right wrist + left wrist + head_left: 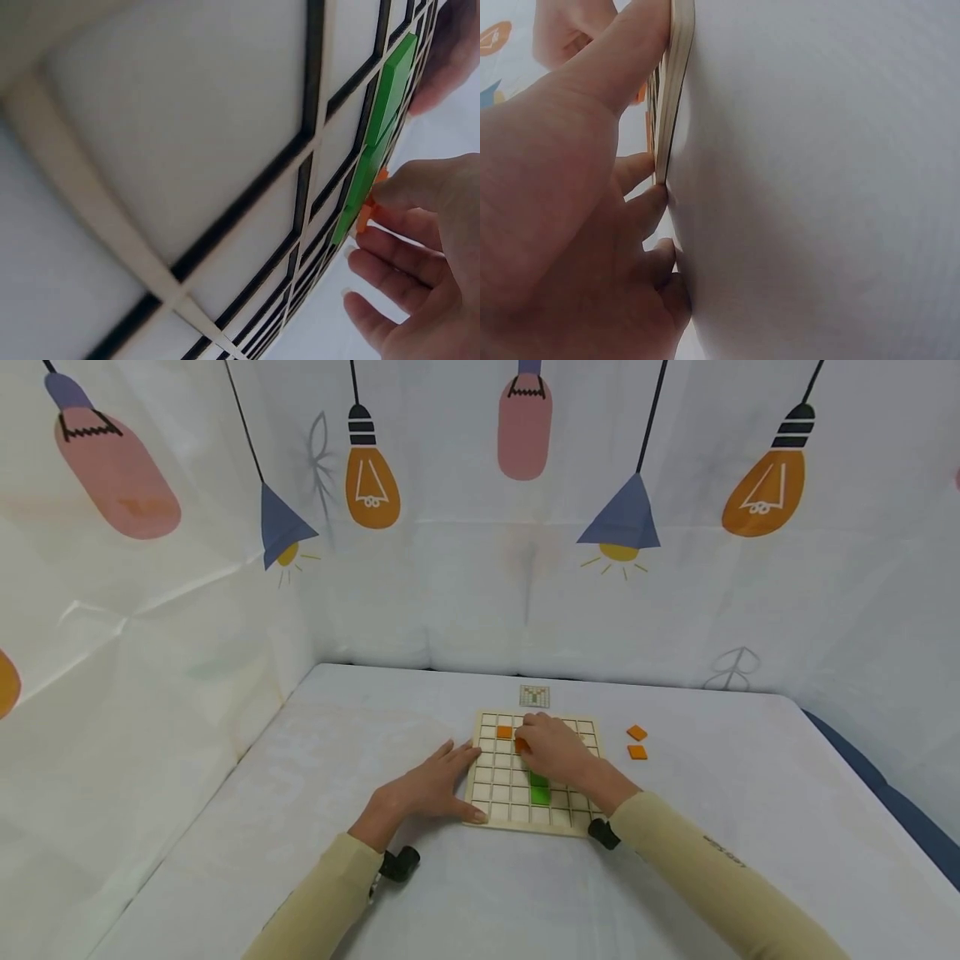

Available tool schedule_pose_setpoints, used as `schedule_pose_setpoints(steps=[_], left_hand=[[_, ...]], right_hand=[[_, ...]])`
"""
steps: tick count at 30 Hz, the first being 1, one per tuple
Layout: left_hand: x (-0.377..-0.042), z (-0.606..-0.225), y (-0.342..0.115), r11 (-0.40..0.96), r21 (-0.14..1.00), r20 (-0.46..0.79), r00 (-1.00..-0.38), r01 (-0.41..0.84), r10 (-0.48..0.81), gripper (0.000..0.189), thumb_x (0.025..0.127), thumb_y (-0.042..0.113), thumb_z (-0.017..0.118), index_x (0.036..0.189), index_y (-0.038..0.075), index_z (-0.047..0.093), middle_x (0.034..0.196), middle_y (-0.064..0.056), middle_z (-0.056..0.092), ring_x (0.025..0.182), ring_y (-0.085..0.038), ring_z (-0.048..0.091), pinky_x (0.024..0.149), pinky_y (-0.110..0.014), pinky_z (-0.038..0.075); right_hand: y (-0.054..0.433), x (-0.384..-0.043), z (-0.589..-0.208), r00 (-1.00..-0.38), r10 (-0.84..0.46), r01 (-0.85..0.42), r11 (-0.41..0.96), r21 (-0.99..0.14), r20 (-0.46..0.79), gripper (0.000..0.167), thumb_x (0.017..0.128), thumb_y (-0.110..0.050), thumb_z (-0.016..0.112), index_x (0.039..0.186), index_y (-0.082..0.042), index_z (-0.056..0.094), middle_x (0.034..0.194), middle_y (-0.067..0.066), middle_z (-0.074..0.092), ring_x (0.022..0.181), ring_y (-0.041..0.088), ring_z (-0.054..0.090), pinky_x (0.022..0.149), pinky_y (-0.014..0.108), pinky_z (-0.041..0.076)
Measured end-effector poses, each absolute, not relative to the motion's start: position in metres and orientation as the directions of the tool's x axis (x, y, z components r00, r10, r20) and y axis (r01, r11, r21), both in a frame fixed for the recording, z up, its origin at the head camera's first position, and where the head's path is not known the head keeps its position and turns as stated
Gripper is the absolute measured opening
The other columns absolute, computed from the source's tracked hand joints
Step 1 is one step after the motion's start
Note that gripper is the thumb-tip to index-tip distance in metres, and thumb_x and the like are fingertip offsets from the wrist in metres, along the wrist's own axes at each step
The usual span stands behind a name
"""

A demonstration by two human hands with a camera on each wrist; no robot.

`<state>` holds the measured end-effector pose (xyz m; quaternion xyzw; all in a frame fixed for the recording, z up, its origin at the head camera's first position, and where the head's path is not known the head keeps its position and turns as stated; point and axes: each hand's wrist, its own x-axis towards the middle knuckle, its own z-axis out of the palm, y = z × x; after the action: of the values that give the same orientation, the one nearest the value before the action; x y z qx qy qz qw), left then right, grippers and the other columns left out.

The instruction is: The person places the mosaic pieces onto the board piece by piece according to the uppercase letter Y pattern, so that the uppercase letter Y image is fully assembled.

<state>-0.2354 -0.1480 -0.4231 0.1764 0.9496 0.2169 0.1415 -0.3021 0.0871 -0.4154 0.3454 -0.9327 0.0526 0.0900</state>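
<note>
A light wooden grid board (500, 797) lies on the white table. My left hand (429, 785) rests along its left side, fingers spread, with the thumb at the near left corner; the left wrist view shows the thumb (611, 64) against the board's edge. Over the upper middle of the grid, my right hand (557, 750) pinches an orange square tile (365, 215) between thumb and fingertips, close to the board. Green tiles (391, 90) sit in a line in the squares beside it, partly hidden by the right hand in the head view. Another orange tile (504, 732) occupies a square at the upper left.
Two loose orange tiles, one turned (637, 732) and one nearer (637, 752), lie on the table right of the board. Behind the board is a small card with a coloured grid pattern (535, 696). White printed sheeting (465, 593) hangs beyond the table's back edge.
</note>
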Motion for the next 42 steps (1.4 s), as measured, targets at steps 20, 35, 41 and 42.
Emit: schedule_pose_setpoints(steps=[20,35,41,42], left_hand=[[-0.236,-0.422,-0.146,0.838,0.465,-0.176,-0.898,0.285,0.403,0.106,0.077,0.061,0.077,0.159,0.02,0.024,0.168,0.002,0.018,0.157,-0.03,0.005,0.123,-0.053,0.024],[-0.235,-0.421,-0.147,0.84,0.47,-0.183,-0.901,0.271,0.393,0.106,0.077,0.06,0.077,0.159,0.021,0.024,0.168,0.003,0.018,0.157,-0.028,0.005,0.124,-0.052,0.023],[-0.235,-0.421,-0.147,0.838,0.477,-0.183,-0.902,0.266,0.391,0.106,0.076,0.06,0.078,0.159,0.021,0.024,0.168,0.003,0.018,0.157,-0.029,0.005,0.124,-0.052,0.023],[-0.235,-0.421,-0.147,0.837,0.477,-0.182,-0.902,0.268,0.392,0.106,0.076,0.06,0.078,0.159,0.021,0.024,0.168,0.003,0.018,0.157,-0.029,0.005,0.124,-0.052,0.023]], right_hand=[[0.086,-0.302,-0.415,-0.76,-0.628,-0.64,0.767,-0.029,0.171,0.019,0.094,-0.014,0.066,0.109,-0.008,0.074,0.099,0.004,0.065,0.086,0.018,0.058,0.078,0.034,0.054],[0.093,-0.299,-0.409,-0.788,-0.609,-0.614,0.788,-0.047,0.085,0.021,0.095,-0.016,0.063,0.112,-0.011,0.074,0.1,0.001,0.064,0.084,0.015,0.053,0.08,0.032,0.05],[0.102,-0.298,-0.408,-0.749,-0.65,-0.66,0.75,-0.047,0.129,0.018,0.095,-0.011,0.061,0.107,-0.011,0.075,0.095,0.001,0.065,0.08,0.014,0.053,0.076,0.031,0.05],[0.104,-0.297,-0.409,-0.74,-0.658,-0.668,0.743,-0.045,0.139,0.017,0.095,-0.011,0.061,0.105,-0.011,0.075,0.094,0.0,0.065,0.08,0.014,0.053,0.075,0.031,0.05]])
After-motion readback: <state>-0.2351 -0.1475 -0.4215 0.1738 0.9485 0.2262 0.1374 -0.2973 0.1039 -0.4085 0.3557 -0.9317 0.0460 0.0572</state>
